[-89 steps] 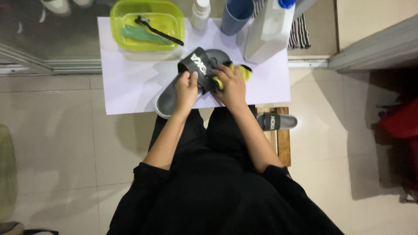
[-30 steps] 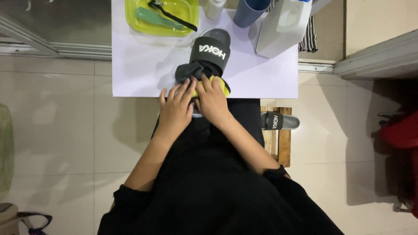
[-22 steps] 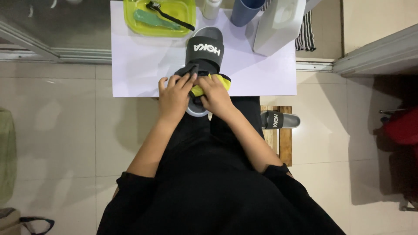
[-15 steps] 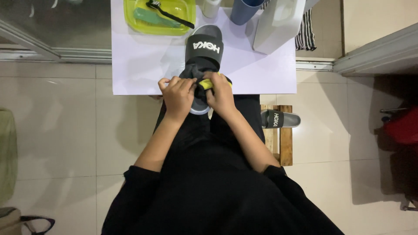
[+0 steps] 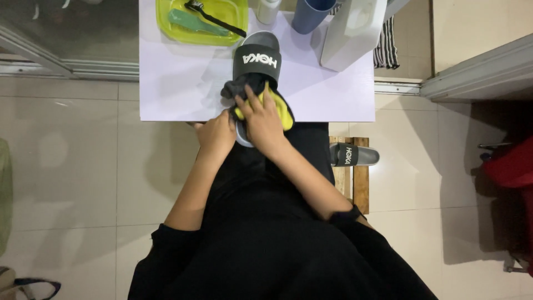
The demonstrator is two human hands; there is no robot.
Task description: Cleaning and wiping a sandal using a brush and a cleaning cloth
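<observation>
Seen from above: your right hand [image 5: 265,118] presses a yellow cloth [image 5: 280,111] onto the footbed of a black slide sandal [image 5: 254,72], which lies toe-away on the white sheet [image 5: 177,83] covering the worktop, its heel end at the near edge. Fingers of the right hand are spread flat over the cloth, holding it down, w/ dark folds of the cloth bunched just above the fingertips and below the sandal's broad black strap. Your left hand [image 5: 217,133] sits just beside the right, at the sandal's heel; its fingers curl round the heel rim, though how tightly they close can't be told from this angle. Both forearms run up from your lap, black clothing filling the bottom of the view.

At the far side of the sheet: a yellow-green tray [image 5: 202,22] w/ a green scraper [image 5: 191,21] and a black-handled brush [image 5: 214,15] lying in it. To its right stand a small white bottle [image 5: 267,8], a blue cup [image 5: 308,15] and a tall white container [image 5: 352,28], all near the sandal's toe but apart from it.

On the tiled floor [image 5: 83,166] to your right, a 2nd black slide sandal [image 5: 352,155] rests across a wooden slat stand [image 5: 355,178]. A striped mat [image 5: 386,50] shows behind the container.
</observation>
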